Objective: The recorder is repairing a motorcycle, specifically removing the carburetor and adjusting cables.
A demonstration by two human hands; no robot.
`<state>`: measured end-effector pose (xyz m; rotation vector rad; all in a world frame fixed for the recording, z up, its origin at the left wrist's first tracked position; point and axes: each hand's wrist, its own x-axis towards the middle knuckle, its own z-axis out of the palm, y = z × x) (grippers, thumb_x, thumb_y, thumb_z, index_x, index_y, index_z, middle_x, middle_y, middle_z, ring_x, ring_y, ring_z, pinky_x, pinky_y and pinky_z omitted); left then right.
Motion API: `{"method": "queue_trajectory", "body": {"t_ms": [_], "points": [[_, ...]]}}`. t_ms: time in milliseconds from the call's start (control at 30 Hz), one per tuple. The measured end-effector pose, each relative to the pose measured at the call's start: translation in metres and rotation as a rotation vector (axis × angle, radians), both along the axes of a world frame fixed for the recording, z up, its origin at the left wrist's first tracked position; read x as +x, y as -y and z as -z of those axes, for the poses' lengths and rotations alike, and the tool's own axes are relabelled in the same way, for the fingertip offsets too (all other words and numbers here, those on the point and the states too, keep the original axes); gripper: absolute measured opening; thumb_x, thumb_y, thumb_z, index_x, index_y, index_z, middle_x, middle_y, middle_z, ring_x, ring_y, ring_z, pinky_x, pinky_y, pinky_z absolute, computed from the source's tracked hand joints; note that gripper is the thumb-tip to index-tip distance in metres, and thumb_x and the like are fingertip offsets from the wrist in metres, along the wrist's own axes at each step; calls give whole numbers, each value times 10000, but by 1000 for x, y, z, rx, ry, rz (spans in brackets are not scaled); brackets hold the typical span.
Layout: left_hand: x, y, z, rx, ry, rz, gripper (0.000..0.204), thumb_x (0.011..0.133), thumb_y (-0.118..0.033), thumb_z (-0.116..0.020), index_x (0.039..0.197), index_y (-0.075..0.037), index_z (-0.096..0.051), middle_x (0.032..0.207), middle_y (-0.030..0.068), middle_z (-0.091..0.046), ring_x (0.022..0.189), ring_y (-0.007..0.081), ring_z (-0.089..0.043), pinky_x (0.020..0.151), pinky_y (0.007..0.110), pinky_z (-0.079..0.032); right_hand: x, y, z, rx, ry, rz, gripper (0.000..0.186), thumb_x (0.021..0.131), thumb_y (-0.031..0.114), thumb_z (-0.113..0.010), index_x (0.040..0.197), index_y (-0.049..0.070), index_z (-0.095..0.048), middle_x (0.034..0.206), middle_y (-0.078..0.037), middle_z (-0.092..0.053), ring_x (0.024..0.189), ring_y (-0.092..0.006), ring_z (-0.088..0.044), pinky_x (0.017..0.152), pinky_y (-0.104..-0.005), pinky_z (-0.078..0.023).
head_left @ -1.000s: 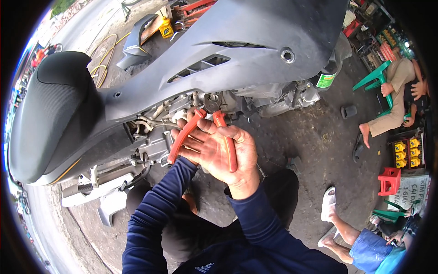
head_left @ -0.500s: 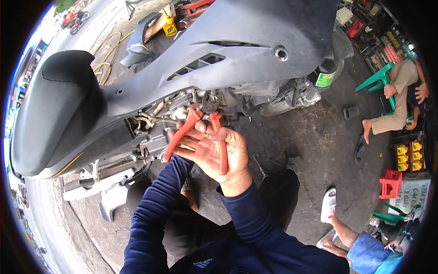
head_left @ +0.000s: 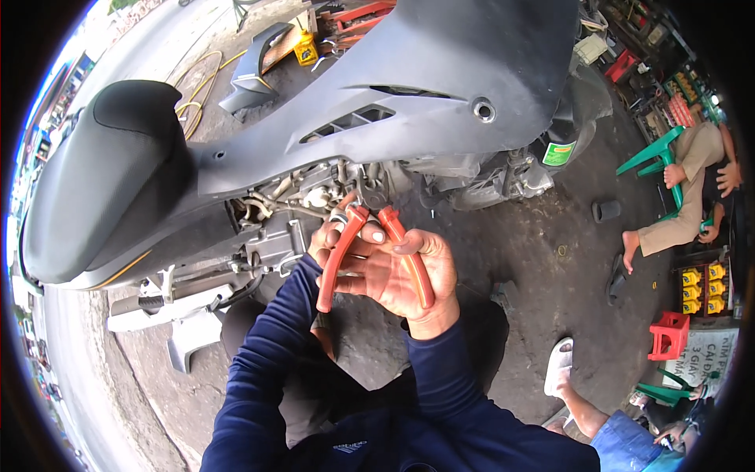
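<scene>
My right hand [head_left: 409, 279] holds red-handled pliers [head_left: 377, 236], palm up with fingers around the spread handles. The pliers' dark head lies against exposed engine parts [head_left: 318, 197] below the scooter's grey body panel [head_left: 440, 118]. My left hand [head_left: 324, 236] is behind the pliers, a finger reaching up beside their head; its fingers look bent, and what they grip is hidden. The black seat [head_left: 102, 197] is to the left, with loose pale trim [head_left: 197, 334] beneath it.
Two other people sit at right, one by a green chair [head_left: 653, 153], another in sandals [head_left: 560, 362]. A red stool [head_left: 668, 334], yellow bottles [head_left: 692, 283] and a dark cup [head_left: 605, 211] are there. A hose [head_left: 197, 86] and a detached panel [head_left: 248, 86] lie beyond the scooter.
My right hand and the pliers have shifted rightward. My left hand has risen, with a finger now showing beside the pliers' head. The motorbike on the road has moved.
</scene>
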<state>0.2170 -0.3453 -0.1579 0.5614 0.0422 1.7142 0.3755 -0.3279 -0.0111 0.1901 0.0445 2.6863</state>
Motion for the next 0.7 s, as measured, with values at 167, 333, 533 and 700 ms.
{"method": "queue_trajectory", "body": {"t_ms": [167,333,533,700], "points": [[-48,-5,-38,-492,-227,449,973,655,-203,-736,1469,-67,-222,1221,158,-555,1024,270,-603,942,397,-480,19,-9,-2,41,92,-146,258,705,159,-545,921,22,-512,1219,-274,-482,1229,-466,-403,1050,-634,-282],[-57,-11,-39,-486,-343,293,1011,640,-157,-727,1478,-33,-175,1223,160,-559,1065,281,-594,946,416,-468,62,43,38,260,174,-212,579,592,96,-541,1150,-49,-487,1170,-246,-550,1161,-371,-503,1023,-508,-355],[-50,-18,-39,-482,-547,208,950,629,-88,-735,1444,-3,-254,1225,152,-546,1065,283,-586,962,391,-446,106,104,164,594,977,-359,470,695,58,-522,1146,-74,-527,985,-178,-630,869,-276,-641,785,-372,-503],[-33,-18,-69,-373,-796,165,974,630,-129,-759,1449,11,-252,1336,113,-455,1176,222,-496,985,322,-403,80,125,255,1333,1845,-206,513,842,241,-617,1258,-30,-487,1087,-172,-626,869,-216,-650,758,-321,-512]]}}
